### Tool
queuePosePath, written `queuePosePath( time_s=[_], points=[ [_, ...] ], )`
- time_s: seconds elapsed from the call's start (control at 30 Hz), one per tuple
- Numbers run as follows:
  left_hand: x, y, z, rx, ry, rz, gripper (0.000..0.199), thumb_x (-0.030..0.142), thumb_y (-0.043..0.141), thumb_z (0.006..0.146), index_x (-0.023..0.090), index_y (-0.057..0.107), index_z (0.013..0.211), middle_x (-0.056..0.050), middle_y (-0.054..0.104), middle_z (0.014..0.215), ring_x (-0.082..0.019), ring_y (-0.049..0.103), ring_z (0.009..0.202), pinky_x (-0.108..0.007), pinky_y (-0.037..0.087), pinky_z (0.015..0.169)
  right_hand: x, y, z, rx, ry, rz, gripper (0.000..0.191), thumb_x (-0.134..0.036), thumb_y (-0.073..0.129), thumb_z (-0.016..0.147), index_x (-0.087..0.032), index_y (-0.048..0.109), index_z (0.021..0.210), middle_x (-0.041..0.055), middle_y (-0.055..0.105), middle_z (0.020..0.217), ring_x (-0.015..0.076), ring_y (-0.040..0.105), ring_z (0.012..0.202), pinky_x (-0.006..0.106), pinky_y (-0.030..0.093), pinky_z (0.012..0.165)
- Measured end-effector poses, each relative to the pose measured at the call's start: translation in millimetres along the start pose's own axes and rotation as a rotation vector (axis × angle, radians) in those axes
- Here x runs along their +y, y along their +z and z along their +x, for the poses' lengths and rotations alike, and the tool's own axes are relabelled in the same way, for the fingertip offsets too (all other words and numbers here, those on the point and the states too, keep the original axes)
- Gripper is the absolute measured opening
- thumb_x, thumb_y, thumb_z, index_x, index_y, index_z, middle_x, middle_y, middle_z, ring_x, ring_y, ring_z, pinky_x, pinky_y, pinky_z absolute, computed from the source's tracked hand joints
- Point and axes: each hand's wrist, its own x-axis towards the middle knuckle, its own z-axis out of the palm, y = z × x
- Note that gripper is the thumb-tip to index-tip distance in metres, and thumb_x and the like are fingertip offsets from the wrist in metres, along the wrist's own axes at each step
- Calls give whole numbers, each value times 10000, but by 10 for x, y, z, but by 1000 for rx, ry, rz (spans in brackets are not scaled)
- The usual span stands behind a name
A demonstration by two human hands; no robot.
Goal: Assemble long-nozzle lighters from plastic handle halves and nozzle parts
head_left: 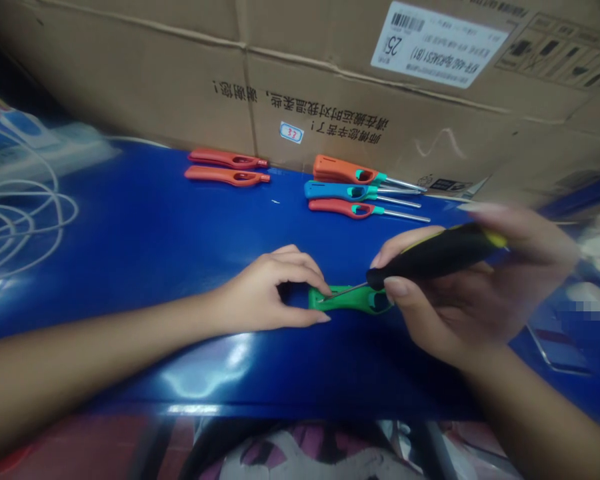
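A green lighter casing lies flat on the blue table. My left hand pinches its left end between thumb and fingers, holding it against the tabletop. In my right hand is a screwdriver with a black and yellow handle, gripped along the handle and slanting down to the left. Its thin metal tip meets the casing close to my left fingertips. Whether the tip sits in a screw or a slot is too small to tell. The right part of the casing has an oval trigger opening.
Red and orange lighter casings lie at the back. Right of them are several long-nosed lighters with metal tubes. A big cardboard box walls off the rear. White cable coils at left; a phone-like flat object lies at right.
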Motion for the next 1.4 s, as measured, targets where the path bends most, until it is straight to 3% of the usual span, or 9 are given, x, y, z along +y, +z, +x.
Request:
queuePosePath(
  time_s=[0.13,0.23,0.53,0.63,0.73,0.83,1.17,1.4],
  points=[
    [12,-1,-20,-63,18,78,410,284,820,788,193,703,1170,-82,707,1135,-224,619,1071,-364,486,975,47,8,-25,44,-257,-184,491,-180,790,785,-354,500,1141,61,642,1258,199,701,741,415,606,657],
    [4,-6,-21,-81,36,70,413,225,769,814,182,676,1213,-85,712,1152,-222,625,1080,-371,489,991,94,0,-35,16,-314,-210,530,-160,783,793,-360,487,1186,71,631,1271,183,697,707,401,609,629],
    [-14,-4,-18,-73,41,54,395,201,750,820,171,691,1209,-79,746,1111,-226,645,1040,-377,515,973,87,4,-36,24,-219,-164,534,-178,832,735,-344,534,1146,48,703,1111,196,679,647,418,612,600],
    [-8,-4,-16,-76,38,53,391,197,747,822,164,694,1208,-80,748,1109,-225,644,1042,-373,516,974,66,4,-17,-19,-248,-168,442,-170,805,767,-334,563,1099,40,702,991,213,696,688,419,620,632],
    [-7,-4,-12,-77,32,51,382,194,740,826,175,697,1205,-79,751,1108,-227,646,1038,-378,520,970,75,0,-23,-30,-284,-159,477,-141,800,772,-348,552,1123,18,702,903,215,700,697,408,620,650],
    [-13,-4,-12,-73,35,43,383,193,739,826,180,700,1206,-82,752,1102,-227,646,1029,-388,523,965,95,-5,-48,-6,-246,-166,518,-171,817,762,-359,536,1154,9,717,904,216,692,675,408,614,637],
    [-5,-6,-11,-80,18,48,386,185,737,828,183,703,1212,-84,753,1115,-231,652,1046,-392,522,977,70,-22,5,-73,-154,-193,248,-238,835,727,-276,713,940,53,714,837,219,677,626,429,617,649],
    [-10,-5,-11,-73,22,41,380,188,733,831,182,707,1210,-86,755,1108,-231,653,1040,-394,528,969,44,-17,-1,-28,-87,-136,255,-237,872,686,-277,720,887,54,713,808,240,692,657,453,626,683]
  ],
)
